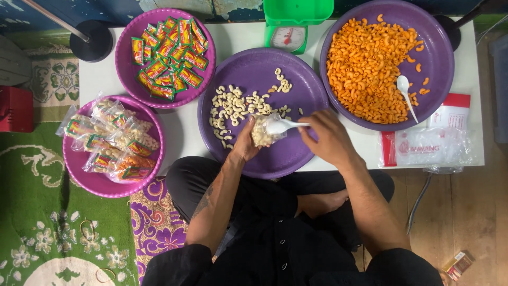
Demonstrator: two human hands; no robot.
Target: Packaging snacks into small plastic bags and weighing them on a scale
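Left hand point(244, 144) has its grip closed around a small clear bag point(262, 132) of pale macaroni, held over the middle purple tray point(296, 153) on the white desk point(182, 130). Right hand point(329, 139) pinches a white plastic spoon point(280, 125), its bowl sitting right at the bag's mouth. Loose pale macaroni point(235, 103) lies scattered in that tray. To the right, orange macaroni point(365, 69) fills a bigger purple basin point(442, 63), a second white spoon point(406, 92) resting on it.
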